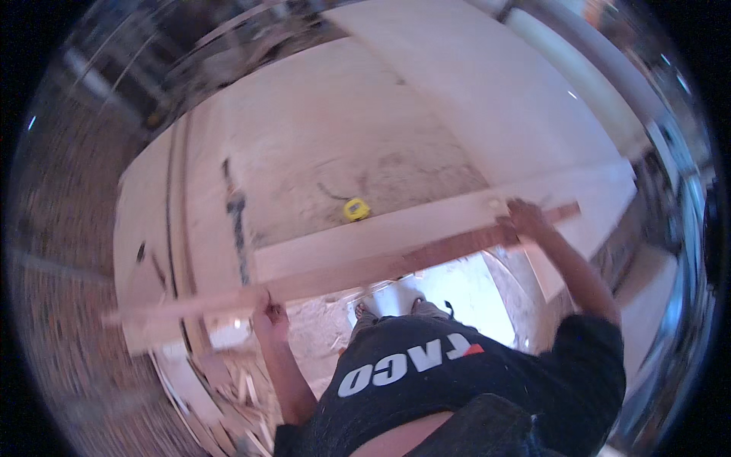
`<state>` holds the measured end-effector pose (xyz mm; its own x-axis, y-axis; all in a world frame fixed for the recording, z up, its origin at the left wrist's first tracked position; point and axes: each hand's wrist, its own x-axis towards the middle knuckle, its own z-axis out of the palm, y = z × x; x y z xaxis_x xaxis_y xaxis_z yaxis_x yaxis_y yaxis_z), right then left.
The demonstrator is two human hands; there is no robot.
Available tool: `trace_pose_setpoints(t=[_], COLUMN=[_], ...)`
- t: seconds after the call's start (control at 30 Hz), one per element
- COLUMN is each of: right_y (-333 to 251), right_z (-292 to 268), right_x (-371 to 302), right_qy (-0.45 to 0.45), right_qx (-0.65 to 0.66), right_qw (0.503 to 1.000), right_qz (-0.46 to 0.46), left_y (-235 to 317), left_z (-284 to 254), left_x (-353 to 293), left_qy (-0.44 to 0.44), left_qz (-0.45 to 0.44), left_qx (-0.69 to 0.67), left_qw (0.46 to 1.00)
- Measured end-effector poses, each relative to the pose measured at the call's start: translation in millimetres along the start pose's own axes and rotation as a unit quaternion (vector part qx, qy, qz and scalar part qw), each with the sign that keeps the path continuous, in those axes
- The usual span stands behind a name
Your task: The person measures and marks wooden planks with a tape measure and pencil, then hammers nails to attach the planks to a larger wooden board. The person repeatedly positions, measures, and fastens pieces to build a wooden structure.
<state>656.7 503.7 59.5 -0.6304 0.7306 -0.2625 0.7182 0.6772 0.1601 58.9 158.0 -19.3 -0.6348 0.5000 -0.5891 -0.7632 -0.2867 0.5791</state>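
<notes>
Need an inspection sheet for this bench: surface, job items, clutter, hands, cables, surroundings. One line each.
Surface: broad pale board, dark smudges near the middle.
Job items: long wooden strip, lying across in front of the person.
Clutter: yellow tape measure; dark elongated item, too blurred to identify; wood scraps at lower left.
Hands: left hand and right hand both grip the strip.
Cables: none identifiable.
Surroundings: brickwork at left, blurred.

Long, narrow wooden strip, aslant
</notes>
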Motion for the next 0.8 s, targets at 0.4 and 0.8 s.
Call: trace_pose_setpoints(t=[0.4, 0.8], right_y=[-215, -166], right_z=[-115, -34], right_x=[84, 177], right_qy=[0.080, -0.121], right_qx=[0.179, 0.121], right_qw=[0.980, 0.983], right_qz=[-0.031, -0.060], left_y=[-98, -119], left_z=[32, 152], left_x=[28, -42], left_qy=[-0.144, -0.320], left_qz=[-0.185, -0.269], left_qx=[0.055, 0.435], left_qw=[0.971, 0.797])
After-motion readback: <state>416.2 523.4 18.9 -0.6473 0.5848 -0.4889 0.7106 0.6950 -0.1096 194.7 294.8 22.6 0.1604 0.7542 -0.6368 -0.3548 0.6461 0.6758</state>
